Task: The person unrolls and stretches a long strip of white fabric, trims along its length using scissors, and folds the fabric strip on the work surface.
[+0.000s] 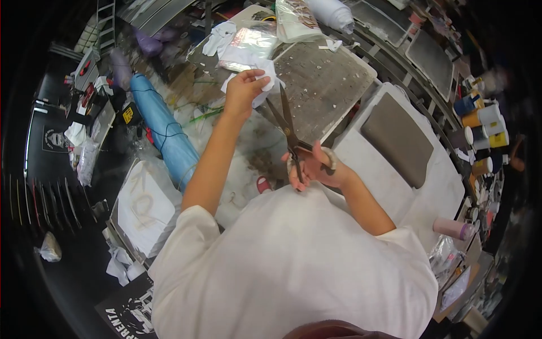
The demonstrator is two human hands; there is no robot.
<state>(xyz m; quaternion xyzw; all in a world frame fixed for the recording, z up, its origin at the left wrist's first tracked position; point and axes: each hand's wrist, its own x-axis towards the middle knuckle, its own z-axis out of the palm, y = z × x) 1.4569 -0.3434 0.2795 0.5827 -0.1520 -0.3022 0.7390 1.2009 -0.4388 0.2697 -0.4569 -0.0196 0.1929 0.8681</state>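
At the upper centre of the frame, a grey board bears pale scraps; a clear bag lies on its far end, beside a shiny packet. At the right, a white table carries a dark pad. Along the far right edge, tubs crowd what seems to be a shelf, though the view is blurred there.

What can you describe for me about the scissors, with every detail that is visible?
The scissors are large and dark, apparently metal, with two long, pointed blades joined at a pivot. The handle loops look wrapped in something pale. They are partly open, held by the right hand in front of the person's body, with the blades pointing away. The tips are close to the white piece in the left hand; whether they touch it is unclear.
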